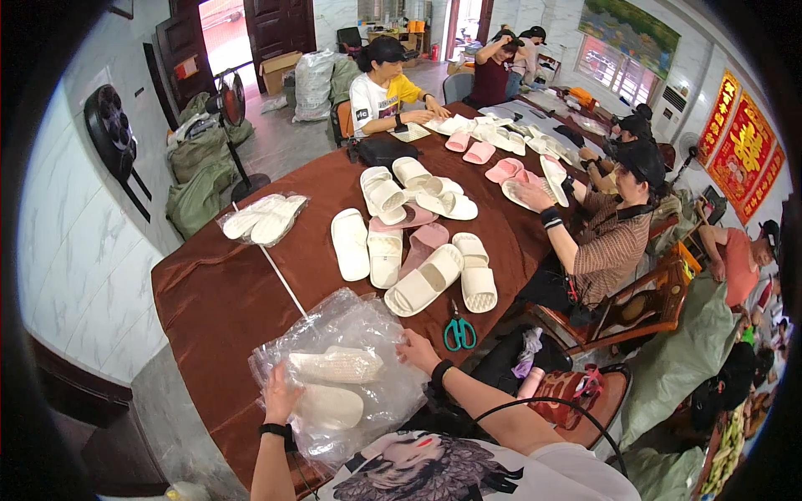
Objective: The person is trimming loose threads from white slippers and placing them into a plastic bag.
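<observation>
Both hands pinch the clear plastic bag (351, 376) at the counter's (217, 292) near edge: left hand (280, 399) closed on its lower-left side, right hand (415, 349) on its right rim. Two cream slippers (334, 384) inside. Judged light; film slick, crinkly; best gripped at the rim.

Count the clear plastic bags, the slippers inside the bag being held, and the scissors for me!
Clear plastic bags: 2, the held bag and the far bag
Cream foam slippers in the held bag: 2
Green-handled metal scissors: 1
Total: 5
</observation>
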The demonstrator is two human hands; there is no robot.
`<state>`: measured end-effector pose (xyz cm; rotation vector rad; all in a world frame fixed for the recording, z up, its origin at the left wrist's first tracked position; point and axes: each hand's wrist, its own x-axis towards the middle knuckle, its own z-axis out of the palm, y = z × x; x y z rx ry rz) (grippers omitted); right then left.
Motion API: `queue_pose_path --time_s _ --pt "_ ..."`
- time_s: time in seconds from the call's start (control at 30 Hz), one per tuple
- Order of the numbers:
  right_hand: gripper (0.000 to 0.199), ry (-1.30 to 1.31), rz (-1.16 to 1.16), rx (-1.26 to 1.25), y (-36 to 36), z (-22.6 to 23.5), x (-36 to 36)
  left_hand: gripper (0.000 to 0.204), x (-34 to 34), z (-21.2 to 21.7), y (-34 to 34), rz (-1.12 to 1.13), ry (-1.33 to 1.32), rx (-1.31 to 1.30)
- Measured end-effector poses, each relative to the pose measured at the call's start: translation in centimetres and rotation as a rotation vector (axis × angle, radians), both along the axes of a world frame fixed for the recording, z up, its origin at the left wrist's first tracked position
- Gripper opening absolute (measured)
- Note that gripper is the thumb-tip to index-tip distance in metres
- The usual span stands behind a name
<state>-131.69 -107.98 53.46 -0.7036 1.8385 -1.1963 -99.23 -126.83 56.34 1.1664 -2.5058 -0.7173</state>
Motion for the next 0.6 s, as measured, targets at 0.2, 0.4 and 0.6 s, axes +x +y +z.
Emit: queue_pose_path --time_s 0.2,0.4,0.6 --pt "0.026 -0.064 -0.085 0.004 -0.5 -0.2 0.5 0.068 1.2 -1.9 -2.0 0.087 -0.171 0.124" --pt "0.029 0.068 0.103 0.025 -0.6 -0.7 0.5 0.041 0.4 -1.7 -2.2 0.060 0.135 0.186" --pt "0.023 0.020 -0.023 -0.047 -0.4 0.1 1.0 0.017 0.6 -0.9 -1.5 0.048 0.186 0.327"
